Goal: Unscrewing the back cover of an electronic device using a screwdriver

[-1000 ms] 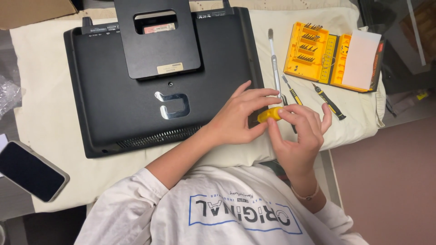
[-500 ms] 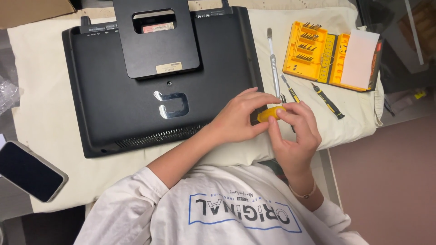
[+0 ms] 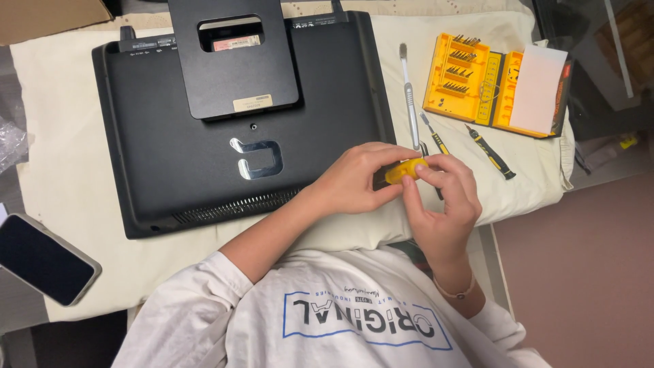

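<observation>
Beside yellow bit case (image 3: pixel 477 85) — white rectangular card (image 3: pixel 538 88).

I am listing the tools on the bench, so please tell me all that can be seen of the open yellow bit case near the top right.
The yellow bit case lies open and flat on the cream cloth, to the right of the black monitor that lies face down. It looks like plastic, with two hinged halves. The left half holds rows of small dark bits in slots; the right half is mostly covered by a pale rectangular pad. Neither hand touches it. A small screwdriver lies just below it, apart from it.
</observation>
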